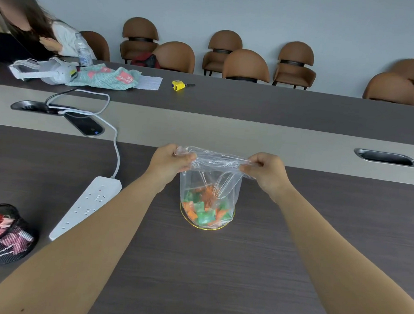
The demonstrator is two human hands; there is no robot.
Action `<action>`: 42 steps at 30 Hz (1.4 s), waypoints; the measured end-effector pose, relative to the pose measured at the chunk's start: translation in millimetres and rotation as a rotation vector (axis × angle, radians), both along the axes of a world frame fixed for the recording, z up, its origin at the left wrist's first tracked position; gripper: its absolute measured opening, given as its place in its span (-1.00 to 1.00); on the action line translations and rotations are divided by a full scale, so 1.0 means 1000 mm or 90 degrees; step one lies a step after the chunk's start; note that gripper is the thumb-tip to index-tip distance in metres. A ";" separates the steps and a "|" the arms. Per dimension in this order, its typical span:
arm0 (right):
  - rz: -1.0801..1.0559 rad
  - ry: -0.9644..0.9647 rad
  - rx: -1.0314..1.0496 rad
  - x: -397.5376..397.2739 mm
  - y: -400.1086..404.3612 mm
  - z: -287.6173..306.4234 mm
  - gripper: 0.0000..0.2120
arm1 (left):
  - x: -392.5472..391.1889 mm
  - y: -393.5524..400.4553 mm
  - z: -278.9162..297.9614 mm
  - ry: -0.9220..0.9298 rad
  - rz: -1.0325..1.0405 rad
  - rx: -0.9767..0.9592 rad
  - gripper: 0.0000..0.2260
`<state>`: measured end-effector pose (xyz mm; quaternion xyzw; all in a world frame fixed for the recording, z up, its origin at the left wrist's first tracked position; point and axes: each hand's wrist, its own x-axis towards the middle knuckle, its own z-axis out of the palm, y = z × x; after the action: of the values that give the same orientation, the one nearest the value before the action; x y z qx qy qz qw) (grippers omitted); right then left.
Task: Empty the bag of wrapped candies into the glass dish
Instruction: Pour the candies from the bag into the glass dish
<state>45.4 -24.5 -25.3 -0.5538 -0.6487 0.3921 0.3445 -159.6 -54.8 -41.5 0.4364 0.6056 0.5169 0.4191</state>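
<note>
bag (210, 181): clear plastic, upright at frame centre, its bottom inside the dish
candies (204, 211): green and orange wrappers, heaped in the bag bottom
dish (206, 226): glass, gold rim, on the worktop (193, 277) under the bag
left hand (170, 160): fingers pinch the bag mouth at 9 o'clock
right hand (266, 169): fingers pinch the bag mouth at 3 o'clock
power strip (86, 206): white, 9 o'clock of the dish, apart
mesh basket (2, 234): black, far 9 o'clock edge

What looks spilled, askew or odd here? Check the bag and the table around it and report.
Nothing looks spilled. The left hand and right hand pinch the clear bag by its top edge, with the candies inside it, low over the gold-rimmed glass dish. No candy lies loose on the table.
</note>
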 end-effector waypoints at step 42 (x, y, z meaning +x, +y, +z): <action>-0.130 -0.134 0.141 0.139 -0.061 -0.008 -0.77 | 0.135 -0.029 -0.021 0.295 -0.212 0.177 -0.65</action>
<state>184.6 -85.3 -33.0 -0.6134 -0.6607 0.2211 0.3720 -25.0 -84.2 -62.8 0.6889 0.5285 0.4059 0.2852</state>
